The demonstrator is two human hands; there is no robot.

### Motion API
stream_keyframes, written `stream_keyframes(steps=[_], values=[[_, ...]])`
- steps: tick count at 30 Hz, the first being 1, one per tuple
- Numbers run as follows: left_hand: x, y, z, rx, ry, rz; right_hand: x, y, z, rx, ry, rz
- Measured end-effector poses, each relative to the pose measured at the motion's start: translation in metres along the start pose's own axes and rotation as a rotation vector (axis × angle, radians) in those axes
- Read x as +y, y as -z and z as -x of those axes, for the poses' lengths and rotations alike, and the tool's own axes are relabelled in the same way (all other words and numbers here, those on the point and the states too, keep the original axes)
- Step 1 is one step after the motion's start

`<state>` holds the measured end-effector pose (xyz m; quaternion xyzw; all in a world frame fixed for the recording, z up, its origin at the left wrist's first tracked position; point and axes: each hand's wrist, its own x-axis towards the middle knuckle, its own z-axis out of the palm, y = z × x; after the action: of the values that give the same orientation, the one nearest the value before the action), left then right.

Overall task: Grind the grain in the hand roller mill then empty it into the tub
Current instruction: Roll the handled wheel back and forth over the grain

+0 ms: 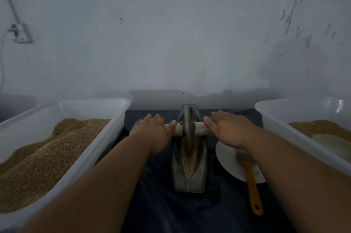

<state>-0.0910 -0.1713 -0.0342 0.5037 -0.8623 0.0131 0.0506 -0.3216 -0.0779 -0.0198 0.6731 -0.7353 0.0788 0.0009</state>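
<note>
**Both palms on the mill's axle, grain in the trough**

The hand roller mill (pixel 190 175) stands in the middle on a dark cloth (pixel 161 204), a narrow boat-shaped metal trough running away from the viewer; its wheel (pixel 188 118) stands upright in the far half of the trough, and a pale axle rod (pixel 199 128) passes crosswise through it. The left grip (pixel 152 132) lies palm down on the rod's left end, fingers spread and fairly straight over it, the thumb beside the wheel; the right grip (pixel 226 130) presses the right end in the same flat way, fingers not curled under as far as can be seen. Crushed grain (pixel 189 164) lies along the trough's groove on the near side of the wheel.

A white tub (pixel 95 101) to the left is heaped with brown grain (pixel 47 156); a second tub (pixel 275 107) to the right holds a lower layer of the same, with a pale rounded thing in it that cannot be made out. Between the mill and the right tub lies a white plate (pixel 228 160), and a brush (pixel 250 181) with an orange handle rests across it, partly under the right forearm; a wall socket (pixel 20 32) shows at upper left.
</note>
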Motion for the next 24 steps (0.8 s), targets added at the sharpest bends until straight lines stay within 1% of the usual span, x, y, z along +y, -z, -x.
stream_keyframes(steps=[3,7,10,13,17,19,21,24], values=[[-0.003,0.000,-0.030,-0.061,-0.035,-0.064,0.011,-0.005,-0.026,-0.004,-0.033,0.028],[-0.006,-0.001,-0.050,-0.083,0.016,0.049,0.016,-0.006,-0.048,0.042,-0.068,0.065],[-0.005,-0.001,-0.053,-0.075,0.021,0.053,0.017,-0.006,-0.052,0.042,-0.068,0.069],[-0.005,0.002,-0.042,-0.078,-0.032,0.017,0.014,-0.006,-0.042,0.036,-0.049,0.058],[0.002,0.008,-0.008,-0.024,-0.079,-0.088,0.003,-0.001,-0.007,-0.008,-0.063,0.005],[0.002,0.010,0.016,0.023,-0.075,-0.074,-0.005,0.001,0.017,0.051,-0.026,0.029],[0.002,0.011,0.040,0.088,-0.054,-0.009,-0.012,0.000,0.039,0.132,0.051,0.060],[0.003,0.012,0.073,0.192,-0.078,-0.001,-0.018,0.000,0.066,0.216,0.119,0.046]])
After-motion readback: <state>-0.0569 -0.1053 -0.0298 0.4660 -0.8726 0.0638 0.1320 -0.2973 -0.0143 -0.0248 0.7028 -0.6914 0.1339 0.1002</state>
